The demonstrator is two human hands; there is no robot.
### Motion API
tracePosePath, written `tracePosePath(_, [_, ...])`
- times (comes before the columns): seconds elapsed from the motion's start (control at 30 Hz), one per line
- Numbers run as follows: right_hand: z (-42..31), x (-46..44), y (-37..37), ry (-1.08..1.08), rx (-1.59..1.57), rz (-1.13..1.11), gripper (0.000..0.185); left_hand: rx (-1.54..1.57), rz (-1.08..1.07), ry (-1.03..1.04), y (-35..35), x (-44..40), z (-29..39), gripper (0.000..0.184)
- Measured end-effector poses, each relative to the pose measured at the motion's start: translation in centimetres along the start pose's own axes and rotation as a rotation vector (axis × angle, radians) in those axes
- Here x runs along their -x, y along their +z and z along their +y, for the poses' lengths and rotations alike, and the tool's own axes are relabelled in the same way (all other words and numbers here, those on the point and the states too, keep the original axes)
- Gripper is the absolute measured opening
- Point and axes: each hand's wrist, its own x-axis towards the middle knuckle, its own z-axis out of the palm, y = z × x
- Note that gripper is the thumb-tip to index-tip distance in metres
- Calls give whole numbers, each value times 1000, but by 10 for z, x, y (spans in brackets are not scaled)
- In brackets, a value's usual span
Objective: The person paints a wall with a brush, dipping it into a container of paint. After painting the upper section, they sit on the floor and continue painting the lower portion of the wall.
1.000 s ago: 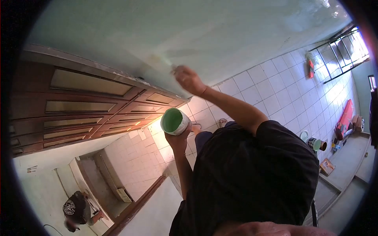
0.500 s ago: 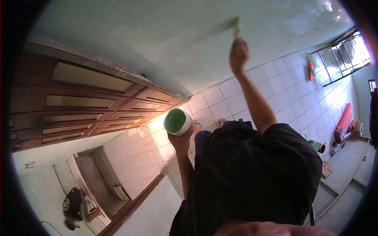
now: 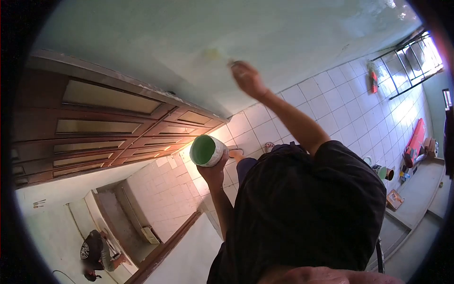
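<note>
My left hand (image 3: 215, 171) holds a white bucket (image 3: 218, 152), gripping it from below and the side. Green paint coats the inside of the bucket, whose mouth faces up. Against the pale green wall (image 3: 156, 28), my right hand (image 3: 249, 79) is closed round the handle of a paintbrush. The brush head (image 3: 211, 54) is a yellow-green blur at the wall, just beyond my fingers.
Brown wooden doors (image 3: 94, 128) with glass panels stand at left. Another person (image 3: 97, 251) bends at lower left. A red object (image 3: 414, 142), small containers (image 3: 381, 171) and a metal gate (image 3: 411, 64) are at right over the tiled floor (image 3: 326, 102).
My right hand and the brush first swept right and up along the wall, then back left and down. The bucket in my left hand has shifted slightly left.
</note>
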Motion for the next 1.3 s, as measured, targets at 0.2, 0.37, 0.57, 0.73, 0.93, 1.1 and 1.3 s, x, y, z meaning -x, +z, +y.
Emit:
tracePosePath(0.2, [25,-18,-104,38,361,390,15,-3,25,-25,4,8,3,62])
tracePosePath(0.37, [13,-36,-81,92,596,582,6,-15,-2,-82,-3,16,4,63])
tracePosePath(0.57, [-54,-12,63,241,-132,205,19,-25,29,-52,-13,16,-6,69])
tracePosePath(0.73, [-92,-16,67,-70,-189,-63,18,-19,-28,-55,-12,10,-14,72])
tracePosePath(0.93, [-24,-47,-29,-197,327,78,20,16,-57,-67,-1,6,-17,67])
tracePosePath(1.1, [16,-48,-107,-30,320,319,16,-30,-66,-77,4,10,-5,63])
tracePosePath(1.3, [7,-36,-81,103,463,525,8,-61,-85,-119,-14,20,-2,67])
